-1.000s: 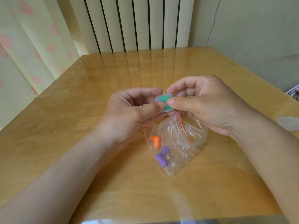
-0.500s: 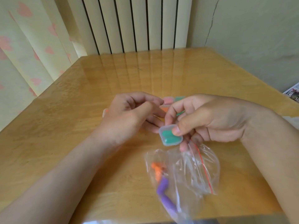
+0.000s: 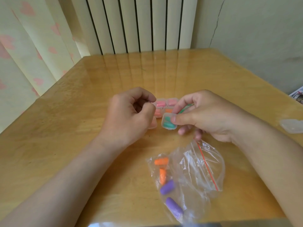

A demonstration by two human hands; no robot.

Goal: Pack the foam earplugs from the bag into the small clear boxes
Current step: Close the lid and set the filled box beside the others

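Note:
My right hand (image 3: 203, 115) pinches a small clear box with green earplugs (image 3: 168, 122), low over the table beside a cluster of filled clear boxes (image 3: 165, 104) that hold pink and orange earplugs. My left hand (image 3: 129, 113) is curled with nothing seen in it, resting against the left side of that cluster and partly hiding a box under its fingers. Nearer to me lies the clear zip bag (image 3: 193, 171) with a red seal strip. Inside it are two orange earplugs (image 3: 161, 167) and two purple earplugs (image 3: 170, 197).
A shiny wooden table (image 3: 82, 120) carries everything. An empty clear box (image 3: 291, 127) sits at the right edge. A radiator stands behind the table, a curtain hangs at the left, and printed paper shows at the far right.
My right hand carried the green-filled box from above the bag forward and down to the cluster of boxes. My left hand let go of it and curled by the cluster. The bag now lies nearer.

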